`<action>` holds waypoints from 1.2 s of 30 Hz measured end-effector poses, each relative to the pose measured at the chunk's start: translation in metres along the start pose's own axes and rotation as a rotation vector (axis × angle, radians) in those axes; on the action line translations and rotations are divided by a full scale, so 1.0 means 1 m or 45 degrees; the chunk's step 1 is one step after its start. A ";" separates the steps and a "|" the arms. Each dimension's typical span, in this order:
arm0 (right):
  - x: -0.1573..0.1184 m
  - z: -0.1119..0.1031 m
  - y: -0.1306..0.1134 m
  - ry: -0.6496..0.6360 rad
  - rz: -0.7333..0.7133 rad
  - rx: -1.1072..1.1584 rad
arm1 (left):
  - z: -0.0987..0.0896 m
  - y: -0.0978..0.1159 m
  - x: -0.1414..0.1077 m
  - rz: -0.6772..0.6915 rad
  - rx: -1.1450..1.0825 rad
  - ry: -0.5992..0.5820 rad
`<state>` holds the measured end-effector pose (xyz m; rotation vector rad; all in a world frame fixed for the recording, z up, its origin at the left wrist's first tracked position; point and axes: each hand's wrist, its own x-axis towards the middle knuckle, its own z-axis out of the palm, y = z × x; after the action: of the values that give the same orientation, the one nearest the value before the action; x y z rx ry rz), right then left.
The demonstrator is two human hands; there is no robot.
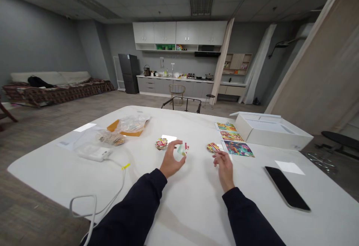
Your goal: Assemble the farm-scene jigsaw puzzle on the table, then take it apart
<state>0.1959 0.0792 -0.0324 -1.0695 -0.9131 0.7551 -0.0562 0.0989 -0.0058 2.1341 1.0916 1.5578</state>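
Observation:
Between the thumb and fingers of my left hand point(172, 160) is a small printed paper piece point(183, 149), pale green, white and red, held upright above the white table point(190, 193). Just behind that hand lies a round pile of colourful cut-out pieces point(160, 143). My right hand point(223, 167) hovers over the table with its fingers curled together; what they hold, if anything, I cannot make out. Beyond its fingertips sits a second small pile of printed pieces point(212, 147), partly covered by the hand.
Colourful picture sheets point(231, 136) lie beside an open white box point(276, 131) at right. A black phone point(286, 188) is nearer me. To the left are plastic wrap on an orange envelope point(137, 133), a bagged bundle point(110, 137), a white adapter point(94, 153) and its cable point(123, 180).

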 end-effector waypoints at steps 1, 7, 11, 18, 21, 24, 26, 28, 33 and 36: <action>-0.005 0.005 -0.004 -0.166 0.037 0.033 | 0.009 0.010 -0.005 0.026 -0.098 -0.112; -0.021 0.024 -0.005 -0.496 0.224 0.054 | 0.036 0.031 -0.022 0.069 -0.335 -0.418; -0.019 0.023 0.002 -0.417 0.295 -0.002 | 0.036 0.022 -0.020 0.017 -0.294 -0.344; -0.018 0.024 0.006 -0.460 0.363 -0.026 | 0.029 -0.020 -0.010 -0.054 -0.096 -0.348; -0.016 0.023 0.009 -0.373 0.309 -0.064 | 0.022 -0.040 -0.006 -0.095 0.130 -0.375; -0.012 0.018 0.011 -0.233 0.194 -0.142 | 0.022 -0.047 -0.007 -0.040 0.262 -0.430; -0.010 0.014 0.011 -0.156 0.109 -0.191 | 0.024 -0.046 -0.008 -0.009 0.305 -0.459; -0.009 0.010 0.011 -0.100 0.053 -0.220 | 0.023 -0.044 -0.008 0.005 0.328 -0.469; -0.007 0.007 0.012 -0.059 0.030 -0.236 | -0.005 -0.050 0.008 -0.097 0.545 -0.056; -0.007 0.007 0.012 -0.071 0.045 -0.236 | -0.027 -0.062 0.014 -0.350 0.808 0.237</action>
<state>0.1854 0.0796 -0.0438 -1.2345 -1.0290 0.7429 -0.1039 0.1460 -0.0242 2.0772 2.0705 1.4245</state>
